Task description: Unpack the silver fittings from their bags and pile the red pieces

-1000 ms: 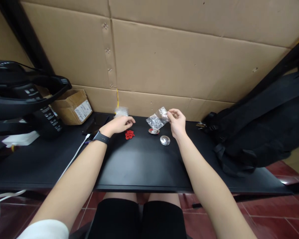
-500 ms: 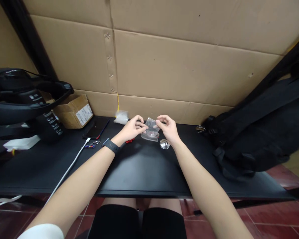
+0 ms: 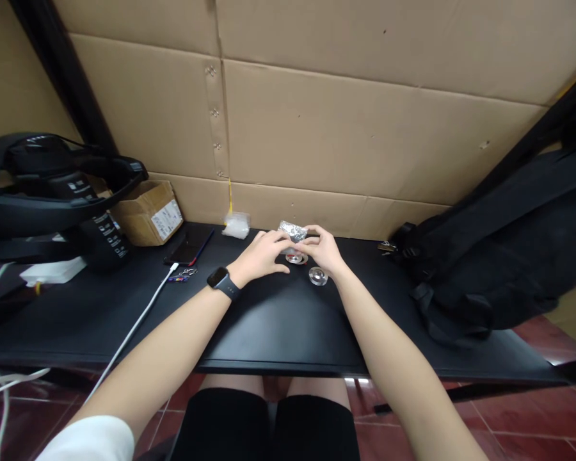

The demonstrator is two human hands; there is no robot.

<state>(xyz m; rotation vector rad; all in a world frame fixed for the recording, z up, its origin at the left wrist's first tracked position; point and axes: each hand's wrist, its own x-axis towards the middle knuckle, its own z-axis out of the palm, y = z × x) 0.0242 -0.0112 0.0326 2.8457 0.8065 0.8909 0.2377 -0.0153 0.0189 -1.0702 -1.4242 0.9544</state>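
Note:
A small clear plastic bag (image 3: 292, 230), crinkled and glossy, stands tilted up between my two hands over the dark table. My left hand (image 3: 264, 256), with a watch on its wrist, has its fingers closed against the bag's left side, while the thumb sticks out below. My right hand (image 3: 324, 251) pinches the bag's lower right side between thumb and fingers. Just beneath the bag shows a round shiny disc (image 3: 296, 259) with some red by it, partly covered by the fingers. A clear round lens-like piece (image 3: 318, 276) lies on the table below my right hand.
Behind the table (image 3: 278, 333) rises a cardboard wall (image 3: 317, 128). A white-filled plastic bag (image 3: 237, 225), phone (image 3: 188, 247), key ring (image 3: 185, 275), white cable (image 3: 134, 326) and cardboard box (image 3: 146, 214) are at left. Right stand keys (image 3: 386, 246) and a black backpack (image 3: 504, 250).
The bag has tipped upward between my hands and now catches the light. My left hand has turned over with its back upward and moved slightly right. The lens-like piece stays put.

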